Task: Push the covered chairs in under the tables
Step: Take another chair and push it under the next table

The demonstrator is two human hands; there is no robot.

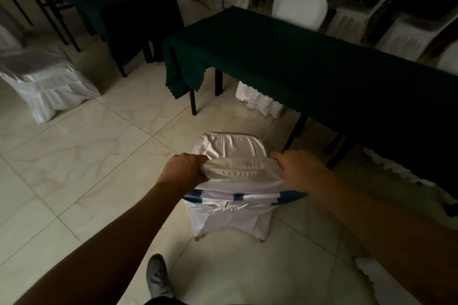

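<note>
Left hand (184, 168) and right hand (296, 168) both clamped on the white-covered chair (233, 148) back; next shove toward 1 o'clock under the green-clothed table (309, 62).

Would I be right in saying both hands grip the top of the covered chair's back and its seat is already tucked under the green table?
Not quite: the head view shows both hands, left and right, gripping the covered chair, but its seat stands clear of the green table.

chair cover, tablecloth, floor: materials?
Chair cover: white, slightly shiny stretch fabric, going by its gathers and sheen. Tablecloth: dark green matte cloth with a scalloped hem. Floor: glossy cream tiles with marble-like veining and visible grout lines, probably ceramic.
</note>
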